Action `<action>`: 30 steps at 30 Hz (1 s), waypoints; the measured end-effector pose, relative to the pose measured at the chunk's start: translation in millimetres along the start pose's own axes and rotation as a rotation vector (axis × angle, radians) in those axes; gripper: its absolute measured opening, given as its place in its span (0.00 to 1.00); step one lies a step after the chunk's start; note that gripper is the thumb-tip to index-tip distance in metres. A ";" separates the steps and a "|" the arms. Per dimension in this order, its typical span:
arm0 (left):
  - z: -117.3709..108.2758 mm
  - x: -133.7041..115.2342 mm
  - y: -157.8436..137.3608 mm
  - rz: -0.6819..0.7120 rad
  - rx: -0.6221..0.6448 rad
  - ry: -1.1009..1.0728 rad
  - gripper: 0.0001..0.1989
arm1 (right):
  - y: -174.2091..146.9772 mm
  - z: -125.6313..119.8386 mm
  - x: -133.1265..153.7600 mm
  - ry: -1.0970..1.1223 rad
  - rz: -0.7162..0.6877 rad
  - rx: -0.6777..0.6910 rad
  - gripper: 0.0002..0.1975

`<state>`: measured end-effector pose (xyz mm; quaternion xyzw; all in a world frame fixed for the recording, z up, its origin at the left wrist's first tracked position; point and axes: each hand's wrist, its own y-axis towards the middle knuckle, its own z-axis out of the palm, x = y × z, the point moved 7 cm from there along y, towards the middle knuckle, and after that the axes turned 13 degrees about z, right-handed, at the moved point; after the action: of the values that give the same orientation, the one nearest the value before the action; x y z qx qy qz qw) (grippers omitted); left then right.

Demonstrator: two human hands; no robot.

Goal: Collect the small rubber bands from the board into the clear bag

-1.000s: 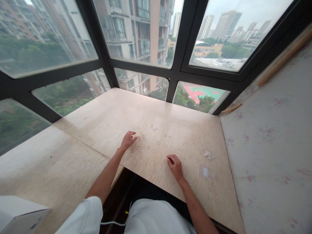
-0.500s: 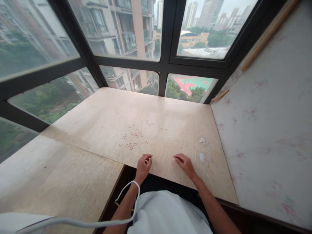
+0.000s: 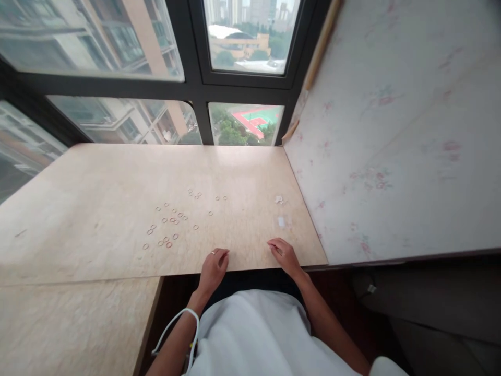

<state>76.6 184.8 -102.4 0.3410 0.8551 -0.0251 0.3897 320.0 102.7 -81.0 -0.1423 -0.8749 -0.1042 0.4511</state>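
Note:
My left hand point(image 3: 214, 265) rests at the front edge of the pale wooden tabletop point(image 3: 113, 177), fingers curled in and their tips together. A ring shows on one finger. My right hand point(image 3: 285, 256) is at the same edge further right, thumb and fingertips pinched. Whatever either hand holds, if anything, is too small to make out. Beyond my left hand lie several thin rings point(image 3: 173, 220), like small rubber bands, brownish with a few redder, scattered flat. A single ring point(image 3: 196, 227) is among the nearest to it. Neither hand touches the scattered rings.
A small clear packet with a white label point(image 3: 281, 222) lies beyond my right hand, with crumpled white scraps point(image 3: 279, 199) behind it. A flowered wall point(image 3: 376, 156) bounds the right side, dark-framed windows point(image 3: 195, 112) the back. A white cord point(image 3: 195, 318) loops by my left forearm.
My view has turned to the right, so the rings, packet and windows appear further left. Both hands stay near the front edge, and the left fingers look more closed.

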 end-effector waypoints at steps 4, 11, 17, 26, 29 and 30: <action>1.7 -0.1 0.5 -0.004 -0.006 0.009 0.11 | 9.3 -12.5 -2.4 -0.025 -0.023 -0.040 0.12; -7.5 5.0 -0.9 -0.082 -0.099 -0.055 0.11 | 32.0 -10.4 0.3 -0.066 -0.090 -0.035 0.13; -27.6 8.5 8.1 -0.143 -0.270 0.009 0.10 | 43.5 17.3 2.6 -0.047 -0.164 0.023 0.14; -19.0 7.3 28.2 -0.147 -0.312 0.006 0.10 | 49.8 24.5 -7.6 -0.026 -0.165 -0.012 0.15; -9.0 4.9 32.5 -0.135 -0.283 -0.012 0.10 | 53.4 19.2 -14.2 -0.030 -0.154 -0.017 0.16; -5.9 3.9 33.7 -0.133 -0.272 -0.019 0.10 | 54.6 18.0 -16.0 -0.034 -0.155 -0.011 0.17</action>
<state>91.3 214.6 -93.4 0.2275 0.8676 0.0621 0.4379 333.9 157.1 -101.4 -0.0785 -0.8901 -0.1412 0.4261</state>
